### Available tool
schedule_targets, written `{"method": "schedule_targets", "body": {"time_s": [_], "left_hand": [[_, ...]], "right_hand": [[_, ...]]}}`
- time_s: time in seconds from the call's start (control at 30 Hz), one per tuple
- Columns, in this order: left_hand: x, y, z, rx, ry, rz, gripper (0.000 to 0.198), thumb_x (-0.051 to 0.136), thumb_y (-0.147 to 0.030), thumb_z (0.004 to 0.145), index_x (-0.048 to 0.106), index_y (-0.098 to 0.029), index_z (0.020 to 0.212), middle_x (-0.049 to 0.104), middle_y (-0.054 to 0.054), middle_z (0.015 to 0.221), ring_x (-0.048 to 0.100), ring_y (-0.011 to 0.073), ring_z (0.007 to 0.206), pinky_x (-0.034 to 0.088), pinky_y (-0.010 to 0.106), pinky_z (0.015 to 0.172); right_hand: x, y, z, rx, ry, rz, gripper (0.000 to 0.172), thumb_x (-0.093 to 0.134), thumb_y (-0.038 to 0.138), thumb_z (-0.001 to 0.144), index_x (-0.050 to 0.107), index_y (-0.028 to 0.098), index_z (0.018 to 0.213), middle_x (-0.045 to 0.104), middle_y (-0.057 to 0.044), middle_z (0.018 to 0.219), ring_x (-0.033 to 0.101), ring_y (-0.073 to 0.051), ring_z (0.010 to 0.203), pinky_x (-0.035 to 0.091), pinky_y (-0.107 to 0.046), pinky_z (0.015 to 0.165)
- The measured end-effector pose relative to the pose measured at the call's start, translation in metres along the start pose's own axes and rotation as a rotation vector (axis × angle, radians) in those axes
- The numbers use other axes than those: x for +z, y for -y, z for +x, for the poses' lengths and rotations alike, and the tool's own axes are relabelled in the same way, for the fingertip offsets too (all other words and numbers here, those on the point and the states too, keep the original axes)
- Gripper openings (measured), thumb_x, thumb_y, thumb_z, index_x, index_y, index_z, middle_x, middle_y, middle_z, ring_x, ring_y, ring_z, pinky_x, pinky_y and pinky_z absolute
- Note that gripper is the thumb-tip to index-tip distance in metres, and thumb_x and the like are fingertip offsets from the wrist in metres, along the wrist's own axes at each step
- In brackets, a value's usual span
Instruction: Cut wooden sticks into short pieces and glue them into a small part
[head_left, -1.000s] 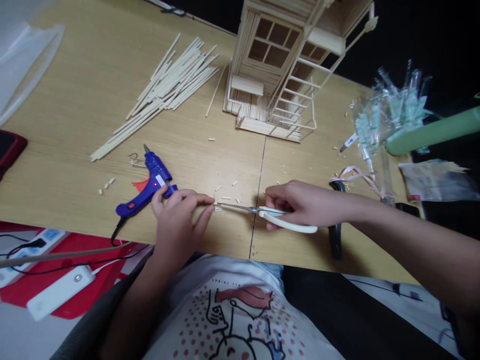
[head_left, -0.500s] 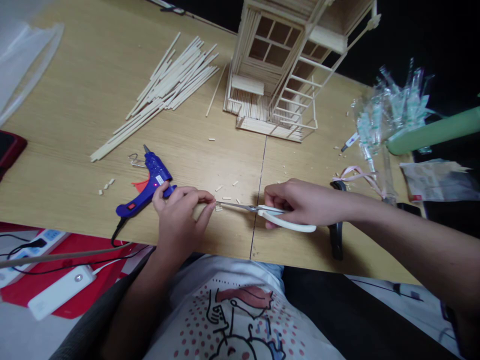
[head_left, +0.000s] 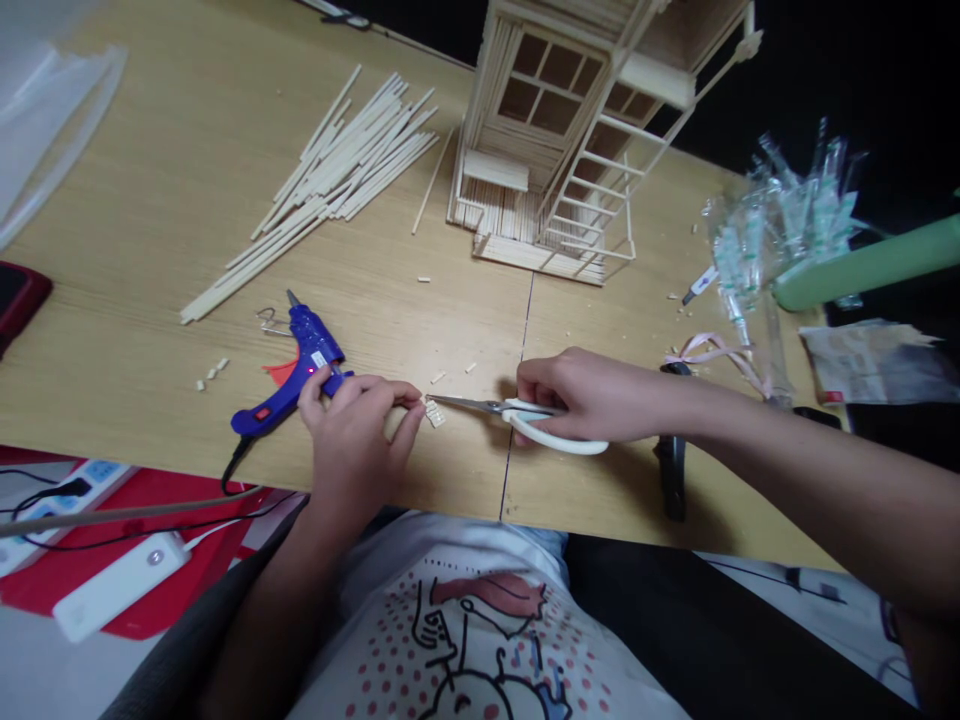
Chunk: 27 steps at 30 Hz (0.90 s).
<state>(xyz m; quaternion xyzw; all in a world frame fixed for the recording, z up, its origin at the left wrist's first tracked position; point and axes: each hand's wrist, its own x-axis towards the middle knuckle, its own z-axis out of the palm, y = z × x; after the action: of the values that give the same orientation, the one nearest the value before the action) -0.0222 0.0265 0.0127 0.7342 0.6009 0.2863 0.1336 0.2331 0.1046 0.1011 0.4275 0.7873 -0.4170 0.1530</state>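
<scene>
My left hand (head_left: pixel 358 425) is closed in a pinch, thumb against forefinger, near the table's front edge; what the fingertips hold is hidden. My right hand (head_left: pixel 566 395) grips white-handled scissors (head_left: pixel 551 425), their narrow blades pointing left to those fingertips. Just below the blade tips is a small panel of short wooden pieces (head_left: pixel 435 413), close to my left thumb; whether it touches the thumb I cannot tell. Loose cut bits of stick (head_left: pixel 470 368) lie beyond the blades. A blue glue gun (head_left: pixel 304 365) rests by my left hand, its small red light lit.
A pile of thin wooden sticks (head_left: pixel 337 180) lies at the back left. Behind my hands stands a wooden model house (head_left: pixel 540 150) with a ladder. Clear plastic wrappers (head_left: pixel 780 220), a green cylinder (head_left: pixel 870 262) and a black object (head_left: pixel 673 460) are at the right.
The scissors and my right hand have shifted slightly left and up. My left hand has moved a little left, and more of the small wooden panel shows below the blades.
</scene>
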Motion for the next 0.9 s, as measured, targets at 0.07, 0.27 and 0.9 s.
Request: {"method": "schedule_targets", "body": {"time_s": [0.07,0.27,0.9], "left_hand": [[0.0003,0.0006,-0.0004,0.000,0.001,0.010,0.004,0.066,-0.029,0.095,0.067,-0.025,0.092,0.078,-0.001,0.089,0.070,0.0240,0.093,0.021,0.057,0.119],[0.0008,0.0004,0.0001,-0.002,0.000,0.008,0.004,0.066,-0.030,0.095,0.068,-0.027,0.093,0.078,0.000,0.090,0.070,0.0244,0.094,0.021,0.057,0.119],[0.0005,0.0000,0.0004,-0.019,0.000,-0.011,0.005,0.065,-0.030,0.094,0.069,-0.028,0.093,0.078,0.000,0.089,0.070,0.0246,0.094,0.021,0.058,0.119]], "right_hand": [[-0.0011,0.0012,0.0011,-0.005,-0.005,-0.021,0.028,0.069,0.044,0.087,0.060,0.018,0.087,0.069,-0.005,0.076,0.053,-0.014,0.061,0.031,-0.027,0.057],[-0.0019,0.0011,0.0033,-0.021,-0.007,-0.040,0.027,0.069,0.044,0.086,0.058,0.019,0.084,0.070,-0.005,0.076,0.054,-0.014,0.061,0.032,-0.027,0.058],[-0.0015,0.0017,-0.0041,0.044,-0.012,-0.088,0.036,0.068,0.054,0.086,0.057,0.020,0.089,0.071,-0.008,0.081,0.054,-0.016,0.063,0.029,-0.028,0.055]]}}
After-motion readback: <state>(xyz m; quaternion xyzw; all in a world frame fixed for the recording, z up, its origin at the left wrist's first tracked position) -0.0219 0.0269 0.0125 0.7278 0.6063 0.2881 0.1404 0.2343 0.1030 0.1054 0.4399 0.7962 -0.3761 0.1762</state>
